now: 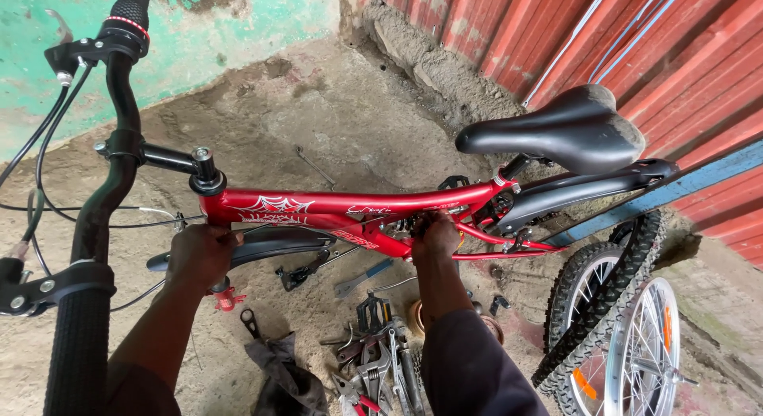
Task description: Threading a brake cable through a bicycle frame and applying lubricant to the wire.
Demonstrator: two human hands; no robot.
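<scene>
"What's going on over there?"

"The left hand (200,253) is wrapped shut around the front of the red bicycle frame (334,213), just under the head tube, steadying it. The right hand (435,235) has its fingers curled in at the crank area mid-frame; whether it grips a part or a tool, I can't tell."

"So mid-repair?"

"Looks like work on the drivetrain fitting. I'd judge the next move needs a firm twist while the frame stays braced."

"Any room?"

"Tight. The saddle (568,126) overhangs, the rear wheel (636,336) crowds the right, tools (373,360) litter the ground below."

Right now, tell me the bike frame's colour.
Red, with a white web pattern, on the bike frame; head view.
</scene>
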